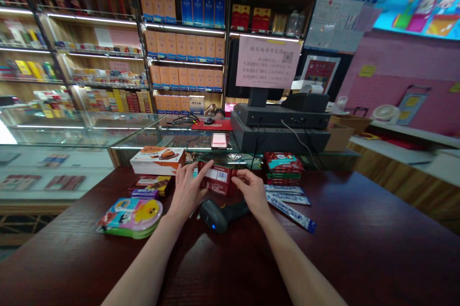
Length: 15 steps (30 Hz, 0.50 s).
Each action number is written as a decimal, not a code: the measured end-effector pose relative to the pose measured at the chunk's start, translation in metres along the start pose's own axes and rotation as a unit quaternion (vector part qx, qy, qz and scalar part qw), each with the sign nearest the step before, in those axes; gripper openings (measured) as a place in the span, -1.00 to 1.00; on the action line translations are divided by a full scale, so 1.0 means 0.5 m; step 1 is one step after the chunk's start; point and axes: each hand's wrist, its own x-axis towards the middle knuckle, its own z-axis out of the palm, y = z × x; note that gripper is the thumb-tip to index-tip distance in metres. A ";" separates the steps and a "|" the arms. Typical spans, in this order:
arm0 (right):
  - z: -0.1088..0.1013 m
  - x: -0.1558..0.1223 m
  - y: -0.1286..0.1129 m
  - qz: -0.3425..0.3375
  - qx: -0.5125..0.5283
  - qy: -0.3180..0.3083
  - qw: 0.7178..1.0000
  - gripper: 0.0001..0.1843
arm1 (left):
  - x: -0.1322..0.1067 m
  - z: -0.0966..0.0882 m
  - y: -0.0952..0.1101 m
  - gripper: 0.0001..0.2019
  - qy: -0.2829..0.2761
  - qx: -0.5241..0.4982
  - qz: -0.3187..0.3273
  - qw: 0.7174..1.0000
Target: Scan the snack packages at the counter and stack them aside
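A dark red snack packet (217, 184) is held up over the wooden counter, its barcode side facing me. My left hand (187, 188) grips its left end, with the index finger lying across the upper edge. Thumb and fingers of my right hand (250, 192) pinch the right edge. Just below the packet lies a black barcode scanner (215, 216) with a small blue light, its handle running behind my right wrist. To the right of that hand sit a stack of similar red and teal packets (283, 166) and several blue-and-white stick packs (293, 211).
Left of my hands are a white and orange box (157, 159), chocolate boxes (153, 184), a purple pack (144, 194) and a colourful duck-shaped blister pack (131, 217). Beyond the counter (323, 258) stand a glass case (125, 134) and a cash register (280, 121).
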 end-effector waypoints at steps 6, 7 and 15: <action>0.005 0.002 0.004 0.010 -0.003 0.008 1.000 -0.77 | -0.001 0.014 -0.005 -0.12 -0.016 -0.028 -0.014 0.999; 0.005 0.004 0.006 0.013 -0.004 0.010 1.000 -0.77 | -0.001 0.017 -0.006 -0.11 -0.017 -0.041 -0.012 0.999; -0.010 0.019 0.011 -0.057 -0.101 0.087 0.989 -0.72 | 0.000 0.021 -0.015 -0.16 -0.013 -0.143 -0.012 0.990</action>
